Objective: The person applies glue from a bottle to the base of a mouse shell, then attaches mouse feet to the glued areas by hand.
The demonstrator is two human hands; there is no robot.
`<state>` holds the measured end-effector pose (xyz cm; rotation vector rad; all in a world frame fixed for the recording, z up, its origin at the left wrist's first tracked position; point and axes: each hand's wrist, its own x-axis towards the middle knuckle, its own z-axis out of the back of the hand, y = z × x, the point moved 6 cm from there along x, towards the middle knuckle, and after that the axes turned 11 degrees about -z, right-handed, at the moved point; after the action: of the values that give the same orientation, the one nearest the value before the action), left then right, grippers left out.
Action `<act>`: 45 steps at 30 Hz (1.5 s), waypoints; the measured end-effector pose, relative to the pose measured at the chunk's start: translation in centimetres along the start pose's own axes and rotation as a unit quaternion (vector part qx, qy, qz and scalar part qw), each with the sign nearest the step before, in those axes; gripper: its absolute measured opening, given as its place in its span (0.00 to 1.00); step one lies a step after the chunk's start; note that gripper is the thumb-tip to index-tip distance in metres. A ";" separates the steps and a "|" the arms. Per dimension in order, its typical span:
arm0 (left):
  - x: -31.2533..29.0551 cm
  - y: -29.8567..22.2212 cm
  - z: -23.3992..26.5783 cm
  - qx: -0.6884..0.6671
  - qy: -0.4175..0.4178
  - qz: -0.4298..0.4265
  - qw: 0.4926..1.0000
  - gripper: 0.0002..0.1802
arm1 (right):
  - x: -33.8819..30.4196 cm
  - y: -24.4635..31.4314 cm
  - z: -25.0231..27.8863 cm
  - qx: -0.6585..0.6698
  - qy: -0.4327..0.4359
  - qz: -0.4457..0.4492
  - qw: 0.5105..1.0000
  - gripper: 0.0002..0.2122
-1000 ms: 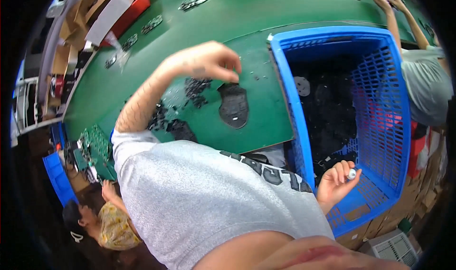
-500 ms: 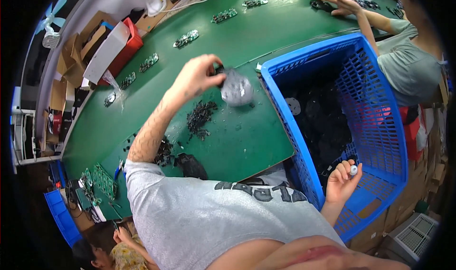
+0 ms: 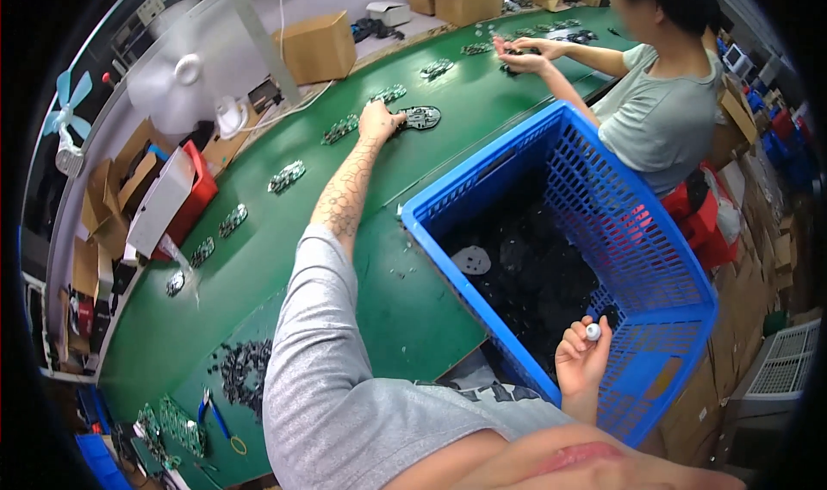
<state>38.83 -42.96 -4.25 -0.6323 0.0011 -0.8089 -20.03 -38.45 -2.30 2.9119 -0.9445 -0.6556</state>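
My left hand (image 3: 377, 123) reaches far across the green table. Its fingers are closed on the near end of an oval black-and-grey housing (image 3: 421, 118) with small parts showing on its face. Beside that hand lie green circuit boards with dark parts (image 3: 341, 129), part of a curved row along the table. My right hand (image 3: 581, 362), raised over the near right side of the blue basket (image 3: 482, 292), has its fingers curled round a small white round-ended object (image 3: 593, 331). The rest of that object is hidden in the fist.
Dark plastic pieces (image 3: 534, 266) fill the basket's bottom. Small black scraps (image 3: 245, 371), blue-handled pliers (image 3: 213, 414) and green boards (image 3: 183, 426) lie at near left. A co-worker (image 3: 663, 102) handles dark parts at far right. Cardboard boxes (image 3: 319, 46) and a fan (image 3: 73, 115) stand beyond the table.
My left hand has moved farther across the table, from above the scrap pile to the row of boards. The view has shifted; my right hand still holds the white-ended object.
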 end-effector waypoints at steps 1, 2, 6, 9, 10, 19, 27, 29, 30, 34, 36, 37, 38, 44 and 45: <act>1.2 -0.3 -0.9 0.025 -0.031 -0.007 0.999 0.27 | -0.1 -0.2 -0.2 0.002 0.001 -0.008 1.000 0.15; 2.4 -0.6 -2.1 0.050 -0.060 -0.014 0.997 0.25 | -0.1 -0.3 -0.2 0.005 0.000 -0.014 1.000 0.15; 5.3 -2.2 -4.8 -0.071 -0.005 0.053 0.996 0.29 | 0.3 -0.4 0.2 0.015 -0.023 -0.025 0.999 0.15; 5.6 -4.8 -4.8 -0.123 -0.003 0.076 0.989 0.25 | 0.1 -0.5 0.3 0.021 -0.029 -0.026 0.999 0.14; 5.9 -4.8 -5.0 -0.132 -0.009 0.078 0.988 0.24 | 0.1 -0.5 0.2 0.019 -0.033 -0.025 0.999 0.14; 8.5 -6.9 -6.7 -0.205 -0.010 0.078 0.976 0.18 | 0.3 -0.6 0.1 0.034 -0.035 -0.044 0.998 0.14; 14.4 -8.3 -12.8 -0.260 -0.014 0.012 0.965 0.28 | 0.2 -0.5 0.6 0.058 -0.054 -0.057 0.995 0.15; 14.9 -11.0 -14.6 -0.289 0.049 -0.023 0.956 0.31 | 0.0 -0.4 0.7 0.064 -0.068 -0.045 0.995 0.15; 15.7 -11.1 -15.0 -0.288 0.037 -0.052 0.956 0.31 | -0.1 -0.5 0.5 0.065 -0.064 -0.051 0.995 0.15; 18.9 -10.3 -18.7 -0.264 0.159 -0.122 0.943 0.43 | 0.1 -0.5 0.0 0.072 -0.058 -0.068 0.993 0.15; 18.2 -11.2 -19.5 -0.243 0.121 -0.108 0.957 0.47 | 0.1 -0.3 0.0 0.080 -0.058 -0.059 0.993 0.15; 17.8 -11.4 -19.2 -0.258 0.085 -0.107 0.956 0.48 | 0.0 -0.3 -0.2 0.083 -0.050 -0.056 0.994 0.15; 17.2 -11.1 -18.5 -0.271 0.047 -0.105 0.956 0.49 | -0.2 -0.5 -0.2 0.084 -0.054 -0.062 0.993 0.15; 10.3 -8.6 -13.5 -0.366 0.196 -0.058 0.908 0.29 | 0.2 -0.5 0.2 0.108 -0.076 -0.051 0.990 0.15; 7.9 -6.6 -11.8 -0.415 0.175 0.006 0.893 0.30 | 0.2 -0.3 0.2 0.107 -0.064 -0.057 0.991 0.14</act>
<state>37.12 -57.95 -8.58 -1.2783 0.7147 -0.8916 -19.77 -38.25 -2.57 3.1667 -0.9180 -0.8032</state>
